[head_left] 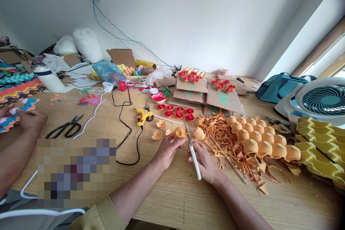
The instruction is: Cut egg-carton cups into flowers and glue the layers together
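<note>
My left hand (168, 148) is closed on a small orange egg-carton piece (180, 132), held just above the wooden table (172, 190). My right hand (205, 161) grips white-handled scissors (193, 152), blades pointing up toward that piece. A heap of orange carton scraps (215, 133) and an orange egg tray (262, 140) lie right of my hands. Cut orange cups (159, 129) lie to the left, with red painted roses (175, 111) beyond them.
A yellow glue gun (142, 116) with a black cord and black scissors (66, 127) lie at left. Another person's hands (27, 118) hold coloured wavy pieces at the far left. Cardboard sheets with roses (205, 86), yellow trays (320, 140) and a fan (320, 99) are behind and right.
</note>
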A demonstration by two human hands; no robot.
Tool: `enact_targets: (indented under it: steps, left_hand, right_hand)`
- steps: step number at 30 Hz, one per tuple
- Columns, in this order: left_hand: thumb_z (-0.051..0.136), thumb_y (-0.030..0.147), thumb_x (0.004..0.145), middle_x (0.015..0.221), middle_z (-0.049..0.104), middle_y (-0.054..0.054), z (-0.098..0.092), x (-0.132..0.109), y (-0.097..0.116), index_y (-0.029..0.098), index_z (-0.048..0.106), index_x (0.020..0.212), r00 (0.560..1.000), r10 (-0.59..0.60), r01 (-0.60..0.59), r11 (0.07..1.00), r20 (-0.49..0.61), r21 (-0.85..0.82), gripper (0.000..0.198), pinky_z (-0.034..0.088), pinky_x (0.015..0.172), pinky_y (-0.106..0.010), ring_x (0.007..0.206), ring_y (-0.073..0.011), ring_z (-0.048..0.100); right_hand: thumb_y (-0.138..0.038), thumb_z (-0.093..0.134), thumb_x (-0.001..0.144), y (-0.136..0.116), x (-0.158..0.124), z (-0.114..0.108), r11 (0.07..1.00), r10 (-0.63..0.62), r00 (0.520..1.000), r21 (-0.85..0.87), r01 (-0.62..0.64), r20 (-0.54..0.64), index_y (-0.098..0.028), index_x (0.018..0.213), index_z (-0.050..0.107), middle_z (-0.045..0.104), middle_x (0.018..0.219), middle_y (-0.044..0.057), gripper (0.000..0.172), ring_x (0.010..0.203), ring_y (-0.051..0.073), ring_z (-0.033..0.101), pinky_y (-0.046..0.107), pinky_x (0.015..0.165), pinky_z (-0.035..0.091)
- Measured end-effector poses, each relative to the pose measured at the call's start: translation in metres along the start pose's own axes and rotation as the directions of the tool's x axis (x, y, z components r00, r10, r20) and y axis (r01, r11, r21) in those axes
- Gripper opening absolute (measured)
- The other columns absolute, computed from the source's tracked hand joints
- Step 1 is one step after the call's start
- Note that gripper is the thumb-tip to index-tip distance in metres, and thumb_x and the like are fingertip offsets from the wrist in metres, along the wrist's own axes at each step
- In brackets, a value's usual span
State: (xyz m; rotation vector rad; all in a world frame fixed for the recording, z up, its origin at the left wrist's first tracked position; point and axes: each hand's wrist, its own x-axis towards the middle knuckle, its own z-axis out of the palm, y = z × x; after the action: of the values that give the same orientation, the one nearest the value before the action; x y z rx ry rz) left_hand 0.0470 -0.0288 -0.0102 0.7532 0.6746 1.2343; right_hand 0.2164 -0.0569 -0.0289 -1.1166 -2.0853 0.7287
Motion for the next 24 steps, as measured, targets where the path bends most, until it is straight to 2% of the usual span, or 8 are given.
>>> enact_targets:
  steps: [9,19,24]
  left_hand:
    - [0.09,0.024,0.059,0.071,0.062,0.002,-0.0021,0.0009,0.003,0.015,0.069,0.072,0.997,-0.067,0.069,0.995,0.024,-0.074,0.027,0.041,0.066,-0.026,0.065,-0.0095,0.051]
    - [0.09,0.027,0.058,0.065,0.06,0.002,-0.0064,0.0033,0.0037,0.014,0.068,0.069,0.998,-0.049,0.05,0.998,0.033,-0.038,0.028,0.041,0.066,-0.027,0.062,-0.0096,0.05]
    - [0.092,0.029,0.055,0.069,0.063,0.001,-0.0088,0.0049,0.0073,0.014,0.07,0.072,0.999,-0.038,0.038,0.999,0.021,-0.017,0.031,0.041,0.068,-0.027,0.064,-0.01,0.051]
  right_hand:
    - [-0.044,0.042,0.094,-0.0057,0.0004,-0.0045,1.0,0.001,1.0,0.021,-0.001,-0.025,-0.023,0.08,0.045,0.053,0.082,0.004,0.025,0.084,0.022,0.049,0.038,0.078,0.044]
    - [-0.051,0.04,0.095,-0.0013,-0.003,-0.0021,0.997,0.036,0.999,0.065,-0.035,-0.018,-0.023,0.08,0.046,0.053,0.08,0.003,0.032,0.079,0.021,0.047,0.034,0.072,0.041]
    - [-0.051,0.045,0.094,0.0009,-0.0039,-0.0017,0.994,0.055,0.998,0.099,-0.053,-0.013,-0.023,0.075,0.045,0.051,0.074,0.0,0.034,0.07,0.017,0.046,0.031,0.065,0.038]
